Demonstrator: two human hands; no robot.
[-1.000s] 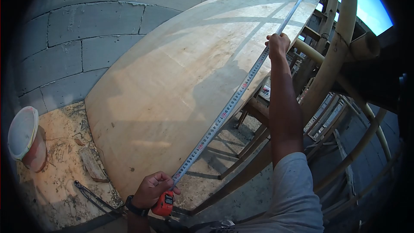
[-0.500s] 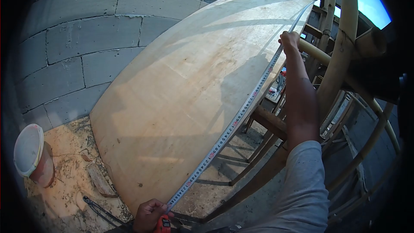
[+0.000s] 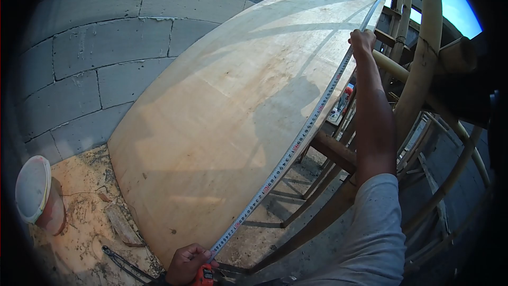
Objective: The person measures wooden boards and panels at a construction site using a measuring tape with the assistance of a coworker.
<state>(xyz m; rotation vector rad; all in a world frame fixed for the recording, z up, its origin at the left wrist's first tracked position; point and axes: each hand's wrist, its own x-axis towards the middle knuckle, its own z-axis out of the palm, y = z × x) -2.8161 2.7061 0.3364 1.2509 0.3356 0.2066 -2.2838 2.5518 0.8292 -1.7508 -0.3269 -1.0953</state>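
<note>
Holding the tape measure (image 3: 295, 148) pulled out in one long slanting line beside the right edge of a wide wooden board (image 3: 222, 122). Running lengthwise from low in the middle of the view up and away toward the board's far right corner, nearly in step with that edge; impossible to tell from here whether flat on the wood or slightly above. At the near end, gripping with the left hand (image 3: 186, 262), with fingers curled around the red case (image 3: 203, 275) and thumb close to its mouth. Much farther out, clasping the strip in the right hand (image 3: 363, 41), with fingers folded into a fist around it and the arm stretched far forward. Beyond that fist, with a short length pointing on toward the corner; on the near side, with a far longer stretch leading back to the case, numbers facing up. Nearer to the far tip with the right hand; nearer to the case, and touching, with the left. Down to the left of the board, among crumbs and dust, near a bucket (image 3: 33, 188) and a scrap of wood (image 3: 123, 225). Behind, backed by a grey block wall (image 3: 116, 42); at the right arm's outer side, close to a round pole (image 3: 423, 53).
</note>
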